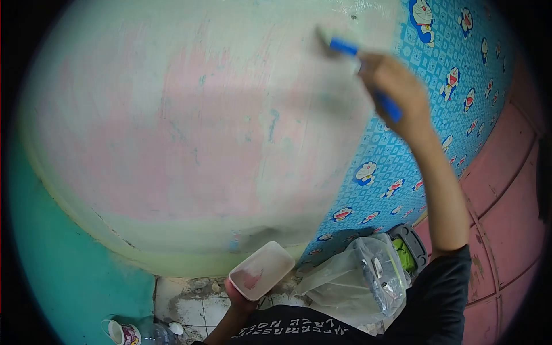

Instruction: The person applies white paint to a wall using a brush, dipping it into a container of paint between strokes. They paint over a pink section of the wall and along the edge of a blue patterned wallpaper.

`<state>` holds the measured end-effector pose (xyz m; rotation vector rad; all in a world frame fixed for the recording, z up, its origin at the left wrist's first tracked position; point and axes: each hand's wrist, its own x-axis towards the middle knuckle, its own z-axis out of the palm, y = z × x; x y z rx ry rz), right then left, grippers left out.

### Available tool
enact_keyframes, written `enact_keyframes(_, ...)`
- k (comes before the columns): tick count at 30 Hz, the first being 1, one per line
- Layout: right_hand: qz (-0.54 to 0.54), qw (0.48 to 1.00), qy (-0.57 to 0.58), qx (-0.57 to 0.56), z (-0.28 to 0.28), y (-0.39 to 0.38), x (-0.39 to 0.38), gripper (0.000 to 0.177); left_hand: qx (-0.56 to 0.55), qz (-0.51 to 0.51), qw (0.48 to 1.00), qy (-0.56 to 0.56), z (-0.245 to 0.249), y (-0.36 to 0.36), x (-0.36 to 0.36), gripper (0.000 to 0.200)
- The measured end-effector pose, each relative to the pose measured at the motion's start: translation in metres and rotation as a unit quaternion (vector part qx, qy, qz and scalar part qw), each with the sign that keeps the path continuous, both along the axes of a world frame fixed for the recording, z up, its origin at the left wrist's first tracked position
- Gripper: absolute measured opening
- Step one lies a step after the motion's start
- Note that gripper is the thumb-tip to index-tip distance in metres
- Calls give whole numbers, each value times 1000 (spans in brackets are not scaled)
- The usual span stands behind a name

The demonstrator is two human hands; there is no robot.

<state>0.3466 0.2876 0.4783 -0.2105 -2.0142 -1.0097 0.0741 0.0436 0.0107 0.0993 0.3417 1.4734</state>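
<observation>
My right hand (397, 86) is raised at the upper right, its fingers wrapped round the handle of a paintbrush (344, 47) with blue parts. The bristle end is smeared by motion and overlaps the wall (230, 132), which shows streaky pale paint over pink. Low in the view, my left hand (237, 296) grips the edge of a white rectangular plastic tub (276, 261), held tilted in front of my shirt. Inside the tub lies a patch of pinkish residue.
Blue cartoon wallpaper (379, 178) covers the wall to the right, beside pink panels (494, 172). A clear plastic bag (345, 282) and a grey container (411, 241) stand at its foot. A small pail (122, 332) and a clear bottle (158, 333) are at lower left.
</observation>
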Motion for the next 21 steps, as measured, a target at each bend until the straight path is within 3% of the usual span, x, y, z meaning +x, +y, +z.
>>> enact_keyframes(5,-8,972,-164,-169,-162,-18,-4,26,-26,-13,999,45,-5,-4,6,86)
enact_keyframes(9,-24,874,-292,-388,-227,-37,-17,31,-44,-25,996,69,-12,-10,12,88)
enact_keyframes(12,42,875,-239,-420,-189,-22,-15,37,-40,-27,995,90,-15,-12,14,84)
enact_keyframes(13,96,910,-179,-361,-162,-12,-16,40,-35,-32,995,87,-7,-14,16,80)
enact_keyframes(15,127,931,-75,-334,-90,-1,-8,29,-30,-39,996,77,3,-15,20,76)
enact_keyframes(16,65,931,-59,-353,-46,-5,-5,26,-30,-42,996,73,5,-14,20,76)
enact_keyframes(19,52,987,25,-153,46,-2,-3,12,-41,-28,997,60,2,-8,24,81)
enact_keyframes(21,41,997,42,-52,85,-5,-3,13,-49,-14,997,55,2,-6,26,84)
